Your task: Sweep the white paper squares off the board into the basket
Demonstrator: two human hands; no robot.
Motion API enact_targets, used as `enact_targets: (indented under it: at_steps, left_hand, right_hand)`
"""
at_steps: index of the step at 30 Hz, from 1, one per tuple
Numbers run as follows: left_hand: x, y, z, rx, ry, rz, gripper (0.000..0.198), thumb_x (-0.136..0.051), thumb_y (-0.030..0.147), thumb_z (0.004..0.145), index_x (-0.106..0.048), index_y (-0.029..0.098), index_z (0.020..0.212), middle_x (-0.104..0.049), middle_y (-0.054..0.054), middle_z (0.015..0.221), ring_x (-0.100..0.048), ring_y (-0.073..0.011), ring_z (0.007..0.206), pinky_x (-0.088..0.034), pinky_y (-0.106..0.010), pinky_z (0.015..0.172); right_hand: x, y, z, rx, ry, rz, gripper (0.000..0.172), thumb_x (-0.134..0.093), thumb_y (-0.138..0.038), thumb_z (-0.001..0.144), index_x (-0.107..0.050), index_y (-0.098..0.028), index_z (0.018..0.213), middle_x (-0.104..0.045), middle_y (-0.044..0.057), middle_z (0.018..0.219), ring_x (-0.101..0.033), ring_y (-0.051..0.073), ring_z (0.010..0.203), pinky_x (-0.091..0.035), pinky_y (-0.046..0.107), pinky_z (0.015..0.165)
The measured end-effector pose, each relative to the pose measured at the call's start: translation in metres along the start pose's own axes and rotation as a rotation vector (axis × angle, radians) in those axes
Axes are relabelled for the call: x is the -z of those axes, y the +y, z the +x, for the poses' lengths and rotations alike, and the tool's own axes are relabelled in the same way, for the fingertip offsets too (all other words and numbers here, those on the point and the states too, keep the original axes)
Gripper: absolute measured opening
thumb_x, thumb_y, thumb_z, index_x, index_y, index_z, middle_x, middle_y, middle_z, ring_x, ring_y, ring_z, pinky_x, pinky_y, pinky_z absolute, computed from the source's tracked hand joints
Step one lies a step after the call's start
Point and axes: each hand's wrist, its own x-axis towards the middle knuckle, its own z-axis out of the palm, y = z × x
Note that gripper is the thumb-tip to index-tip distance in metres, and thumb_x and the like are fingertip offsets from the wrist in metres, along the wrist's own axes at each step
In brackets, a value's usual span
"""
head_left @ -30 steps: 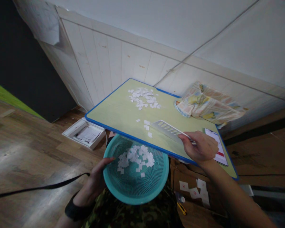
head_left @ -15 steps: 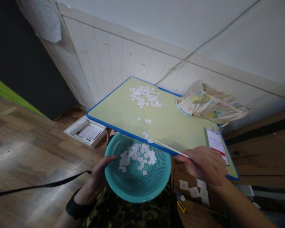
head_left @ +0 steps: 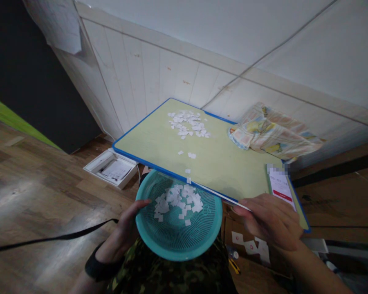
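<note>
One scraper [head_left: 222, 197] is being clamped in the right grip [head_left: 272, 220], two scrap heaps [head_left: 187, 119] lying to its left, and one basket [head_left: 179, 243] is being clamped in the left grip [head_left: 129, 223].

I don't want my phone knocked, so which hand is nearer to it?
Right: the right hand is close by the phone's lower end; the left hand is farther off, at the basket's left rim.

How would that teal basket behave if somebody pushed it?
The teal basket is probably light, as its wall is full of fine holes. It looks fairly stiff, since its rim is smoothly round. It might tip, because the left hand holds only one side.
</note>
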Motion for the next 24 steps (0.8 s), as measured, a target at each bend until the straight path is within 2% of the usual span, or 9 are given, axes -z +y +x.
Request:
enact_targets:
  at_steps: [4,7,12,17,24]
  left_hand:
    - [-0.002,0.001,-0.001,-0.002,0.026,0.012,0.017,-0.061,0.014,0.079,-0.076,0.011,0.072,-0.077,-0.008,0.066,-0.069,-0.0204,0.056,-0.058,-0.029,0.056]
    - [-0.003,0.001,-0.002,0.005,0.006,0.001,0.015,-0.062,0.015,0.079,-0.076,0.012,0.074,-0.077,-0.007,0.066,-0.069,-0.0201,0.055,-0.058,-0.030,0.056]
    - [-0.003,0.002,-0.002,0.010,-0.004,-0.006,0.016,-0.061,0.014,0.080,-0.076,0.012,0.075,-0.077,-0.007,0.066,-0.069,-0.0194,0.055,-0.058,-0.029,0.057]
    - [0.000,0.004,-0.004,0.006,0.014,-0.032,0.017,-0.062,0.015,0.080,-0.076,0.013,0.070,-0.077,-0.005,0.064,-0.069,-0.0183,0.055,-0.058,-0.027,0.057]
    - [0.000,0.005,-0.002,-0.021,0.031,-0.027,0.017,-0.063,0.014,0.079,-0.076,0.014,0.069,-0.076,-0.005,0.064,-0.068,-0.0178,0.055,-0.057,-0.027,0.056]
  right_hand:
    - [0.002,-0.005,0.002,-0.006,0.032,0.003,0.028,-0.081,-0.014,0.065,-0.067,-0.014,0.090,-0.070,0.001,0.069,-0.063,0.012,0.058,-0.052,0.026,0.058]
    - [0.000,-0.003,0.009,-0.039,0.002,-0.028,0.025,-0.079,-0.011,0.067,-0.065,-0.015,0.088,-0.070,0.000,0.068,-0.063,0.012,0.058,-0.052,0.024,0.059]
    - [-0.016,0.008,0.020,-0.049,0.116,-0.138,0.021,-0.079,-0.012,0.068,-0.063,-0.016,0.081,-0.068,-0.001,0.063,-0.061,0.011,0.055,-0.049,0.023,0.057]
    - [-0.027,0.009,0.016,-0.016,0.084,-0.066,0.024,-0.081,-0.013,0.066,-0.064,-0.015,0.084,-0.069,-0.001,0.064,-0.061,0.011,0.055,-0.049,0.023,0.056]
    - [-0.017,-0.002,0.018,-0.111,0.071,0.052,0.022,-0.078,-0.013,0.068,-0.063,-0.016,0.084,-0.069,-0.002,0.065,-0.061,0.011,0.054,-0.048,0.024,0.054]
